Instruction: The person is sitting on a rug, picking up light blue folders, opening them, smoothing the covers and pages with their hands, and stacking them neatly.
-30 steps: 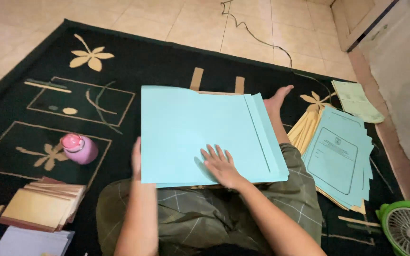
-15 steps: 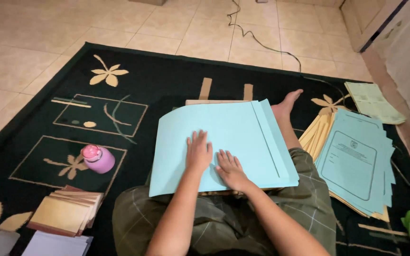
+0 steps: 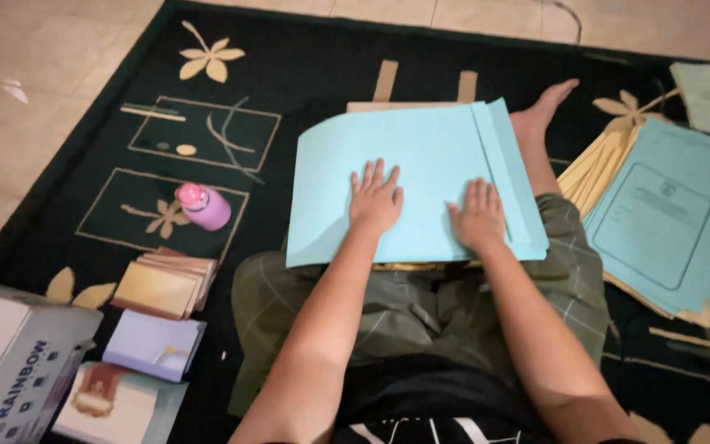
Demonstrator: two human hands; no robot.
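A large light-blue folder [image 3: 417,185] is laid across the seated person's lap, over a low wooden board, and is pressed flat by the left hand [image 3: 374,200] and the right hand [image 3: 478,215], both spread open with palms down and nothing clasped in either. The step in hand appears to be the smoothing of the fold, so steady downward pressure along the crease seems called for next. Right of the folder a fanned stack of blue folders [image 3: 667,218] is seen on the dark rug [image 3: 306,66]; left of it stand a pink bottle [image 3: 201,205] and a pile of tan envelopes [image 3: 160,284].
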